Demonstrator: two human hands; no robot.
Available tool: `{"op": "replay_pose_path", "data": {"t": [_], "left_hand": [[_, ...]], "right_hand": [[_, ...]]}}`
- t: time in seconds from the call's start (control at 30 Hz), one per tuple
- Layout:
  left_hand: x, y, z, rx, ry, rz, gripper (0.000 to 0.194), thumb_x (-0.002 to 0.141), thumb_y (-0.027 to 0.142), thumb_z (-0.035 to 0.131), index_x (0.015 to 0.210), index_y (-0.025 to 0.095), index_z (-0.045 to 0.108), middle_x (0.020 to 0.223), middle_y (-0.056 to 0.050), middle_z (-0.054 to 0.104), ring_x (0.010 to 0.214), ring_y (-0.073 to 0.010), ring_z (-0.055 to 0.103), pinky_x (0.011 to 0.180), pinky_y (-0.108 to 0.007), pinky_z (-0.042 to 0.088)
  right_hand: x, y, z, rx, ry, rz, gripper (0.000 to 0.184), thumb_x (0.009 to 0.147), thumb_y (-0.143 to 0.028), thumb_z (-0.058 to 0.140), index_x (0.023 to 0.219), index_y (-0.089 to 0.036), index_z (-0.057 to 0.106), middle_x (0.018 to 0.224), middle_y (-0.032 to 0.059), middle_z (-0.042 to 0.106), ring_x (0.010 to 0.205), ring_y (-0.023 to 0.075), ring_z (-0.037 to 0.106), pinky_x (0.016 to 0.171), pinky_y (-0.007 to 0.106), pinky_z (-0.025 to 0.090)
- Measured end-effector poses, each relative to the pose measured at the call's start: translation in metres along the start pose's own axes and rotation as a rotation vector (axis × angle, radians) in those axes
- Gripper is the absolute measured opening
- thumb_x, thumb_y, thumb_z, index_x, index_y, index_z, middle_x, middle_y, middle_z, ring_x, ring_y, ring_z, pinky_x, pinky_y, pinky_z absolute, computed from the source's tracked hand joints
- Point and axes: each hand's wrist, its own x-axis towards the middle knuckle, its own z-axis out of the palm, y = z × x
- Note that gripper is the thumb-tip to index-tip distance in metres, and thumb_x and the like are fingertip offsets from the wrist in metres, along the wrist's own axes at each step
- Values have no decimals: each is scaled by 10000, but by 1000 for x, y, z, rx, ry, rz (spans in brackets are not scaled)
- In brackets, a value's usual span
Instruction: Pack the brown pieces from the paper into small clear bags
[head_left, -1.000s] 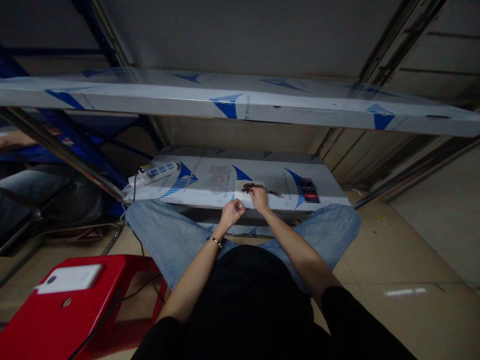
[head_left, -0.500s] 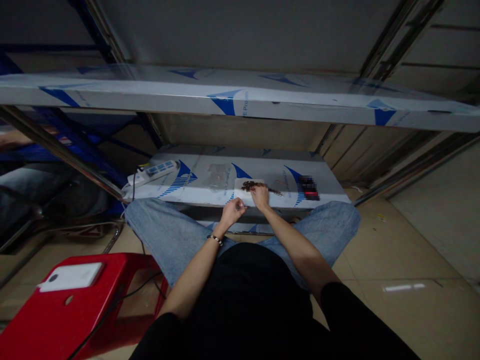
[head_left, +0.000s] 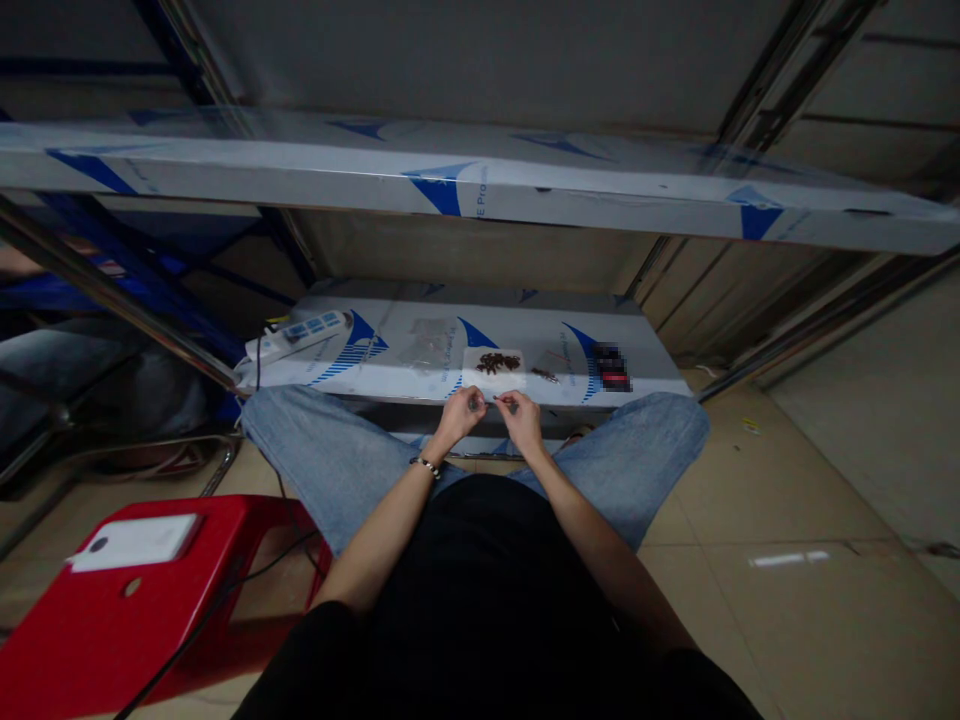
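My left hand [head_left: 459,418] and my right hand [head_left: 520,421] meet at the front edge of a film-wrapped steel shelf [head_left: 405,372]. Their fingertips pinch what looks like a thin strand [head_left: 489,400], too fine to identify. Just beyond them lies a white sheet [head_left: 480,378] carrying a dark heap of small brown beads [head_left: 498,363]. A smaller brown bunch [head_left: 544,375] sits to its right. Neither hand touches the heap.
A white power strip [head_left: 296,337] lies at the shelf's left, near a clear plastic bag [head_left: 429,335]. A blurred dark item [head_left: 611,368] sits at the right. Another steel shelf [head_left: 480,185] runs overhead. A red stool [head_left: 112,610] stands at my left, and a co-worker's arm [head_left: 15,262] shows at far left.
My right hand has drawn back from the beads to the shelf's front edge, closer to my left hand. The view has tilted slightly. The beads have not visibly moved.
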Motion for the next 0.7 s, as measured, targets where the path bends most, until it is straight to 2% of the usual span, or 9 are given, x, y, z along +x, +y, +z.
{"op": "replay_pose_path", "data": {"t": [0.27,0.53,0.7], "left_hand": [[0,3,-1,-12,23,28,80,794,119,658,821,183,696,858,-60,730,916,-213,634,902,-333,482],[-1,3,3,28,-87,48,133,770,156,665,882,182,732,922,-71,736,966,-239,623,935,-357,465],[-1,2,5,26,-104,78,139,754,144,652,871,179,720,893,-63,718,941,-231,613,892,-330,468]], "right_hand": [[7,-1,8,-51,-130,-36,102,920,-251,631,889,-214,721,923,69,735,898,225,662,871,332,508],[3,-4,5,-75,-168,-65,114,914,-220,645,843,-209,733,861,58,715,872,220,647,824,309,498],[3,-4,6,-86,-181,-55,113,906,-233,663,819,-206,729,831,49,697,827,208,640,801,298,491]]}}
